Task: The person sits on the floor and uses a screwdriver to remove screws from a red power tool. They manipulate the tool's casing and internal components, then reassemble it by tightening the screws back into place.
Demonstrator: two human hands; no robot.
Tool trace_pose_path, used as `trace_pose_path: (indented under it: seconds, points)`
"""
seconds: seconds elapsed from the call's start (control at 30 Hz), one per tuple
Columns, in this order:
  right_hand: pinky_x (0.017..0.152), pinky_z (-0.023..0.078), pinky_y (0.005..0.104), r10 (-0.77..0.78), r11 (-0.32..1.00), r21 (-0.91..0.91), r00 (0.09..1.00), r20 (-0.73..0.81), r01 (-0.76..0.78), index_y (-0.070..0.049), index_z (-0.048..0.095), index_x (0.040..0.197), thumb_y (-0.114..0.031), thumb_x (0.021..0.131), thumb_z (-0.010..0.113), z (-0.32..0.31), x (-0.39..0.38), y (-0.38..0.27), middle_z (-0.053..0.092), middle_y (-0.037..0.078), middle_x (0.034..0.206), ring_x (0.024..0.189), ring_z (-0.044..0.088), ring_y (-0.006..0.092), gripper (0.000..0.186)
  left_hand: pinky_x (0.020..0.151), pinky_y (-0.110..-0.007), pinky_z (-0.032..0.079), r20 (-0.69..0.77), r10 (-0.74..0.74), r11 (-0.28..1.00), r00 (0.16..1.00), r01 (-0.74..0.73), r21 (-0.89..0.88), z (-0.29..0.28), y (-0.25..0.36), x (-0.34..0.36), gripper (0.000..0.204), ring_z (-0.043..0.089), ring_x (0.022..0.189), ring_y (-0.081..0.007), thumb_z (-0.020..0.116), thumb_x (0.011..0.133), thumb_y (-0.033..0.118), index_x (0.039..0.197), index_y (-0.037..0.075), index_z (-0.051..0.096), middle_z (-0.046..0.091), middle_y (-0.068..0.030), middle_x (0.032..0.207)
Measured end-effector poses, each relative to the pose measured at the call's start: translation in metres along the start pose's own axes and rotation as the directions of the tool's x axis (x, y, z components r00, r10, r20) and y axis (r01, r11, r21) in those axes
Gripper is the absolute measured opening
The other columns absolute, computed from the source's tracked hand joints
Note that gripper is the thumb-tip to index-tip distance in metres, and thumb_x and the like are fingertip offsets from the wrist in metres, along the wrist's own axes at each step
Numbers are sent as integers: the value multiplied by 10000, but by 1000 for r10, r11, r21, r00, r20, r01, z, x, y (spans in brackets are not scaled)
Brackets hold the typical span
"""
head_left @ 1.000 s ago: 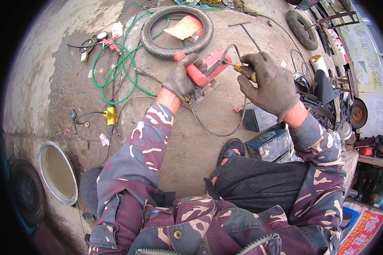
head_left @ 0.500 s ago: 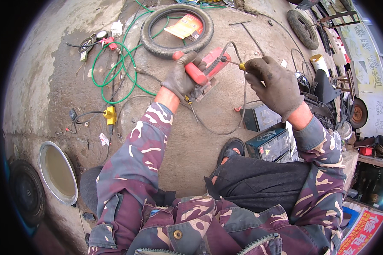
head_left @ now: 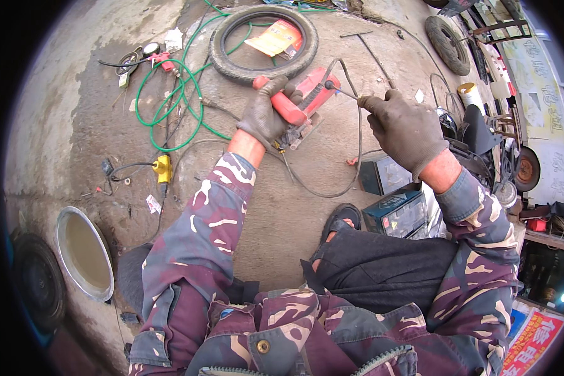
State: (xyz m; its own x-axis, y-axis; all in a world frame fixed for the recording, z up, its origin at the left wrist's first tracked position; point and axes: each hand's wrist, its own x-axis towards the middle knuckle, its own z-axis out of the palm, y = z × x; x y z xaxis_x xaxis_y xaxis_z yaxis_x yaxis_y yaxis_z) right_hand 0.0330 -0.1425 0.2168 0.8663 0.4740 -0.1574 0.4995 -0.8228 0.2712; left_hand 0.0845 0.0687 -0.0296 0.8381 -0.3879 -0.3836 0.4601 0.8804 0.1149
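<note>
My gloved left hand (head_left: 266, 116) is wrapped round the handle of a red power tool (head_left: 316, 91), which has a looped grip and a metal plate on its near side, like a jigsaw. A grey power cord (head_left: 359, 144) leaves the tool's right end and loops down to the left. In my gloved right hand (head_left: 407, 131) is a thin screwdriver (head_left: 346, 94); its handle is hidden in my closed fingers. The shaft points left, with its tip at the tool's right end beside the cord. Whether it touches a screw is too small to tell.
A tyre (head_left: 222, 62) with an orange packet (head_left: 276, 39) lies ahead. A green hose (head_left: 147, 125) and a yellow connector (head_left: 161, 168) are on the left, above a water basin (head_left: 84, 254). Dark batteries (head_left: 395, 213) sit by my right foot. A T-handle wrench (head_left: 376, 57) lies far right.
My right hand has shifted slightly right and turned, so the screwdriver's yellow collar no longer shows. The power tool stays almost in place in my left hand.
</note>
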Motion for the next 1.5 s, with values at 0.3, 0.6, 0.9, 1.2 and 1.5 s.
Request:
trace_pose_path:
  seconds: [0.3, 0.6, 0.9, 1.2, 1.5]
  points:
    - [709, 611, 466, -81, 981, -152, 969, 234, 119, -64, 671, 1245, -122, 970, 610, -13, 14, -14, 700, 167, 1044, 861, 765, 354, 288, 855, -391, 598, -6, -49, 998, 999, 49, -32, 21, -14, -14, 109, 636, 871, -208, 676, 1004, 120, 1035, 53, 596, 607, -74, 968]
    - [750, 604, 489, 33, 997, 56, 982, 184, -44, -83, 673, 1259, -205, 1005, 614, 0, 19, -13, 710, 194, 1011, 857, 749, 394, 288, 842, -431, 588, -41, 4, 999, 999, -5, -36, 20, -21, -15, 153, 654, 857, -236, 697, 949, 115, 1052, 48, 607, 648, -101, 968]
    - [793, 572, 453, 358, 744, 508, 901, 246, -435, -66, 732, 1268, -257, 1001, 627, 22, 14, 3, 770, 230, 950, 853, 753, 370, 344, 739, -386, 610, -69, 7, 1000, 998, -5, 18, 31, -35, -24, 139, 706, 820, -242, 693, 967, 122, 1027, 5, 648, 695, -124, 931]
    - [611, 484, 248, 493, 213, 715, 705, 510, -666, -14, 724, 1305, -218, 1038, 684, 30, 8, 8, 699, 32, 854, 676, 607, 77, 339, 738, -389, 629, -96, 19, 998, 995, -14, 62, 33, -42, -24, 154, 725, 823, -253, 694, 986, 139, 1015, -10, 671, 718, -147, 937]
    - [426, 290, 226, 281, -440, 531, 451, 847, -724, -54, 636, 1414, -229, 1066, 646, 26, -5, 7, 653, 1, 828, 482, 396, 39, 389, 792, -408, 636, -117, -5, 994, 993, 17, 104, 35, -51, -24, 184, 736, 834, -270, 707, 960, 105, 1055, -51, 682, 727, -165, 959]
